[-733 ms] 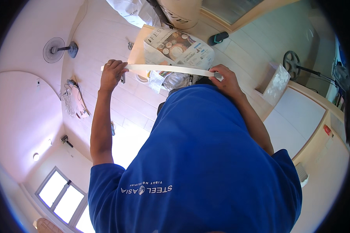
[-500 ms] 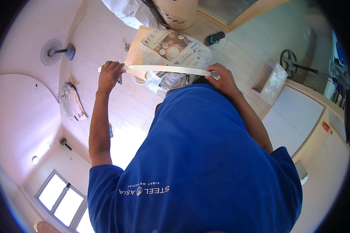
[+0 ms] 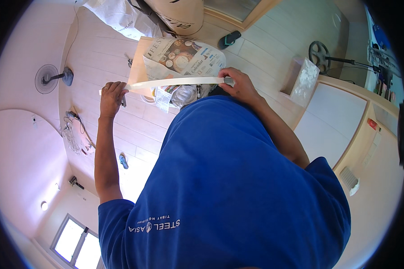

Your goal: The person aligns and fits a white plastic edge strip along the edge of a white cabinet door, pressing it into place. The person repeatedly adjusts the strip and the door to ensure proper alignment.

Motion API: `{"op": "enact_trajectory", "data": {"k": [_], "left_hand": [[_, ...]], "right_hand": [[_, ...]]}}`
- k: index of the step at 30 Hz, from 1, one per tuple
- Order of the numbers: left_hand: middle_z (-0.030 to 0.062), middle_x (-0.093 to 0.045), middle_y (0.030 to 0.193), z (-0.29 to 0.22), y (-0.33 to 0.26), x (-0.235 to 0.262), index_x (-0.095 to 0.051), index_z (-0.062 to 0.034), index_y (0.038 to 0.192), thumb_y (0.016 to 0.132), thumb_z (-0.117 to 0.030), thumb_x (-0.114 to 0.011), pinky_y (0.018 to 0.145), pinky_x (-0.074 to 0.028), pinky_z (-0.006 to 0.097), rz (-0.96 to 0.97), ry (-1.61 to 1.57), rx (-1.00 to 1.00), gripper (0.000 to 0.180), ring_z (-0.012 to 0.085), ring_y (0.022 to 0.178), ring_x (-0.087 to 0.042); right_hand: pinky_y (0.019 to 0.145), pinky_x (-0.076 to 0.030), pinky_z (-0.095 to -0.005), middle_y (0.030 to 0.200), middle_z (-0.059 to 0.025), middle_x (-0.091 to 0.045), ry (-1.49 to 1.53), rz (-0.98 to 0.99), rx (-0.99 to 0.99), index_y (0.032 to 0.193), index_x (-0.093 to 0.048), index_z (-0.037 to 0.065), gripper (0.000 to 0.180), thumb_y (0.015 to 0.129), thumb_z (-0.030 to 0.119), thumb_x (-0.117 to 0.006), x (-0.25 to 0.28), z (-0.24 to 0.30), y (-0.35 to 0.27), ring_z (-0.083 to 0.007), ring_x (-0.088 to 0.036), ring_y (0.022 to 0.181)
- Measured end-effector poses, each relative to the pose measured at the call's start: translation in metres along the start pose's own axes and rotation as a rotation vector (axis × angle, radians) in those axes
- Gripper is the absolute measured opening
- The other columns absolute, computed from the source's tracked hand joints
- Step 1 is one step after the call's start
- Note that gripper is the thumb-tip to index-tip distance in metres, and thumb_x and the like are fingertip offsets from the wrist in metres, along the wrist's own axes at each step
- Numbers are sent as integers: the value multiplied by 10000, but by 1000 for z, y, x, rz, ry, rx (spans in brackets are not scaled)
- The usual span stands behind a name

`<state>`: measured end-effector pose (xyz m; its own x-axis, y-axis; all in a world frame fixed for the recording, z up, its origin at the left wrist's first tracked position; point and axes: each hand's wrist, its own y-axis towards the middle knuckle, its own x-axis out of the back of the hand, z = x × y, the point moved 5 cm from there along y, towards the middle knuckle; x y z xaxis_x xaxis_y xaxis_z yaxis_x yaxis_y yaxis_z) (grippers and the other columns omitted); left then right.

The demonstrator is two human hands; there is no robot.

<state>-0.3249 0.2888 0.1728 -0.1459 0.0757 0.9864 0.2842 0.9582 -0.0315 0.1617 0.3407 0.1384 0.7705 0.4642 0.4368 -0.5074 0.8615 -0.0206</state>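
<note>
Blue cloth comes first: your shirt [image 3: 238, 170] fills the near part of the view. Just past it, your left hand [image 3: 111, 99] and right hand [image 3: 241, 88] hold a long white strip [image 3: 175, 82] crosswise in front of you. Your left fingers are curled closed around it near one end, leaving a short tip sticking out beyond them; your right fingers are pinched together at the other end, beside a small grey piece [image 3: 229, 81] too small to identify. Gripping near both ends probably lets you hold its length level without the middle sagging; it bows a little, though the lens may add to that. A silvery thing [image 3: 124, 102] shows just under your left hand, and whether those fingers have hold of it too, I cannot tell. Beneath the strip, clear plastic [image 3: 183, 96] lies bunched next to a newspaper [image 3: 179, 56], which partly covers a light brown board [image 3: 139, 67], perhaps laid there to shield the floor [image 3: 134, 121]. Farther out, a dark slipper [image 3: 229, 39] lies apart on the floor, a brown sack [image 3: 179, 15] stands past the newspaper, and a fan [image 3: 54, 78] stands well off to your left, likely out from underfoot.
</note>
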Motion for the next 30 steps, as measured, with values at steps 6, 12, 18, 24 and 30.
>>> {"op": "enact_trajectory", "data": {"k": [6,12,18,24,30], "left_hand": [[49,-751,1254,0,0,-1,-747,-112,1254,977,-300,-747,1011,-484,482,-1,5,2,335,318,1164,-639],[48,-753,1241,0,-3,-2,-747,-112,1254,977,-296,-748,997,-488,480,-2,5,3,332,320,1157,-641],[45,-752,1222,-1,-4,-2,-748,-109,1250,967,-289,-759,985,-493,476,-8,7,-3,336,318,1138,-644],[53,-756,1222,0,-3,-2,-753,-107,1247,961,-276,-769,983,-497,476,-10,-5,0,332,323,1136,-650],[78,-761,1221,-1,-3,-2,-756,-85,1247,966,-260,-763,966,-511,481,-14,-12,-9,332,342,1127,-663]], "right_hand": [[989,-576,-408,1170,-128,-764,115,1,-76,1384,-618,51,528,901,73,-829,-2,-5,0,-300,-736,1107],[1006,-577,-389,1166,-112,-774,196,12,-145,1374,-626,58,523,896,66,-838,-6,-17,-3,-273,-742,1107],[1023,-574,-387,1200,-115,-770,228,10,-119,1400,-628,59,550,895,62,-846,-7,-21,-4,-269,-738,1131],[1077,-550,-396,1410,-152,-677,179,-11,-52,1492,-592,64,683,867,57,-864,2,-3,-10,-297,-698,1220],[1063,-552,-404,1366,-163,-677,123,-69,28,1425,-632,58,606,868,68,-870,2,-10,-17,-334,-685,1230]]}}
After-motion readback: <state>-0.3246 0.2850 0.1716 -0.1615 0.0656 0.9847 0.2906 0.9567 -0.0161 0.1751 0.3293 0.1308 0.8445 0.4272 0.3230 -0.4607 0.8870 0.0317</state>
